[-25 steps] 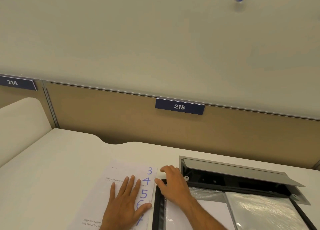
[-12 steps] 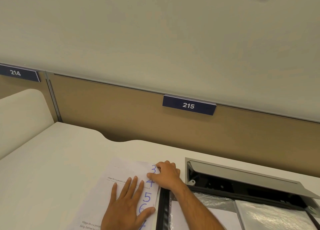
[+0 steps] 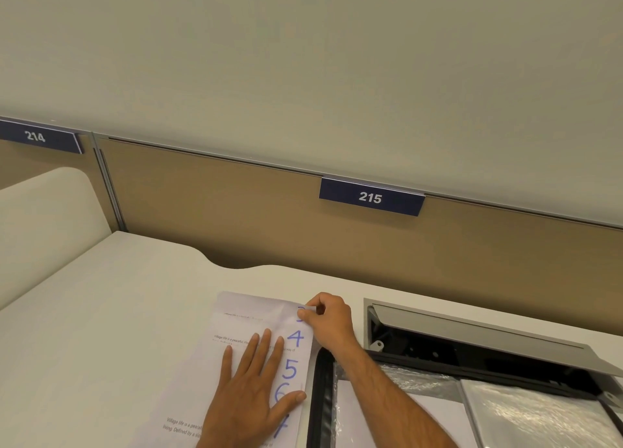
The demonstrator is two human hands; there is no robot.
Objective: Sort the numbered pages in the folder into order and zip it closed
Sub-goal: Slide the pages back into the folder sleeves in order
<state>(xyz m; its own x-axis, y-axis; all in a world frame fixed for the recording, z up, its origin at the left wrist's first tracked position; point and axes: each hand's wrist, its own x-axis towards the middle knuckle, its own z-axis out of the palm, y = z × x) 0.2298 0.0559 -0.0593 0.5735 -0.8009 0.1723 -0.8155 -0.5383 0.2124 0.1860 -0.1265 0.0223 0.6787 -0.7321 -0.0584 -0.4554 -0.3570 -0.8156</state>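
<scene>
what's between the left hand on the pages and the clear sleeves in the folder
In the head view, the folder's black zip edge and the right forearm lie between the left hand and the sleeves.

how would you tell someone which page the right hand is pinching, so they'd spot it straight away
Start at the white desk below the blue 215 sign. Left of the open black folder lies a fanned stack of pages, held flat by the left hand. The right hand pinches the farthest one's top right corner, where a handwritten blue 3 sits above the 4, 5 and 6.
</scene>
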